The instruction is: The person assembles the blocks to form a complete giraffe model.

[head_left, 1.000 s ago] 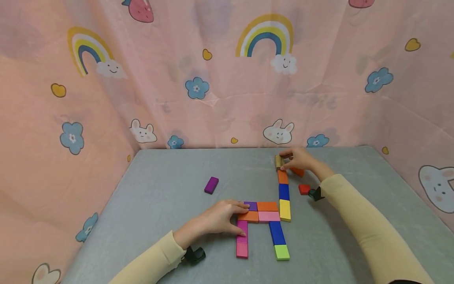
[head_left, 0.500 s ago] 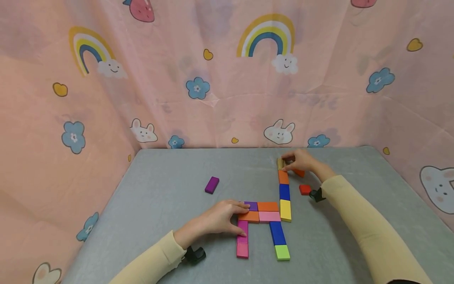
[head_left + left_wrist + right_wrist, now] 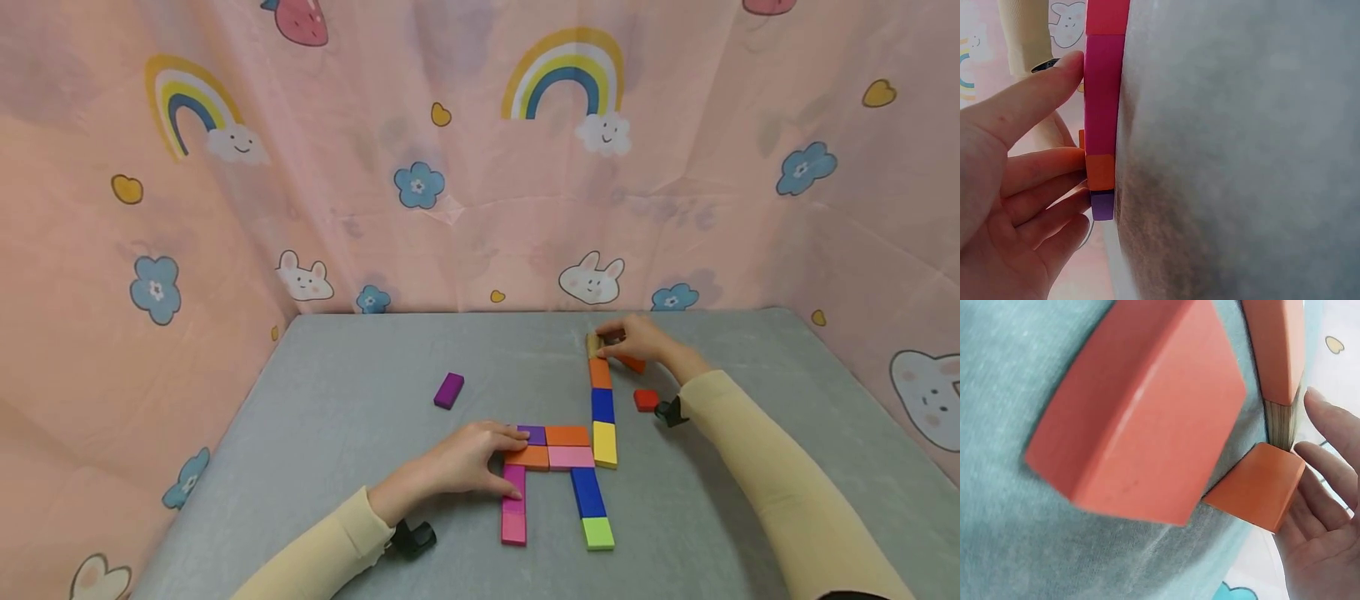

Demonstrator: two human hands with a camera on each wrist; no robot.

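Observation:
My left hand (image 3: pixel 467 457) rests on the left end of a flat figure of coloured wooden blocks. Its fingertips touch the orange block (image 3: pixel 527 457) and purple block (image 3: pixel 534 435); its thumb touches the magenta block (image 3: pixel 513 482). At the far end of a column of yellow (image 3: pixel 604 443), blue (image 3: pixel 602 406) and orange (image 3: pixel 599 373) blocks lies a plain wood-coloured block (image 3: pixel 1280 424). My right hand (image 3: pixel 637 337) touches this block with thumb and index finger, the thumb near its seam with the orange one. The right hand's other fingers hang beside a loose orange block (image 3: pixel 1259 485).
A loose purple block (image 3: pixel 449 391) lies left of the column, and a red block (image 3: pixel 646 401) lies right of it. Blue (image 3: pixel 588 492) and green (image 3: pixel 597 533) blocks form the figure's right leg. A patterned pink curtain (image 3: pixel 465 242) hangs behind the grey table (image 3: pixel 337 417).
The wood-coloured block has shifted slightly right and nearer, in line with the column, with my right hand moving along. My left hand has stayed in place.

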